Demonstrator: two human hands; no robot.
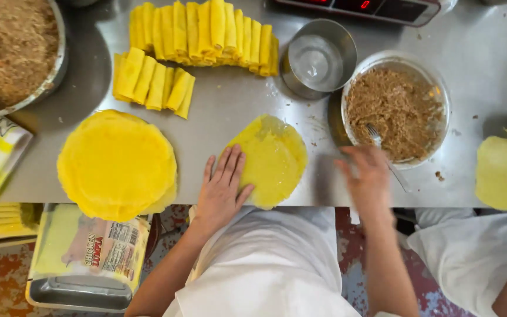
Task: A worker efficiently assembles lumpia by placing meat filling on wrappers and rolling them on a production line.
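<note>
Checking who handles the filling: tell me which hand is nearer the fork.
Right. The right hand is blurred just below the fork in the bowl; the left hand lies flat on the wrapper, farther left.

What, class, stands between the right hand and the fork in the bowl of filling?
Nothing visible. The right hand, blurred, hovers at the glass bowl's near rim, right beside the fork resting in the filling.

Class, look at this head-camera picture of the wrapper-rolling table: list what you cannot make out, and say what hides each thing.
1. Right hand: motion-blurred; its grip on the fork is unclear.
2. Fork tines: buried in the filling in the glass bowl.
3. Large filling pan: cut off by the top-left edge.
4. Scale: cut off by the top edge.
5. Single wrapper: partly covered by the left hand.
</note>
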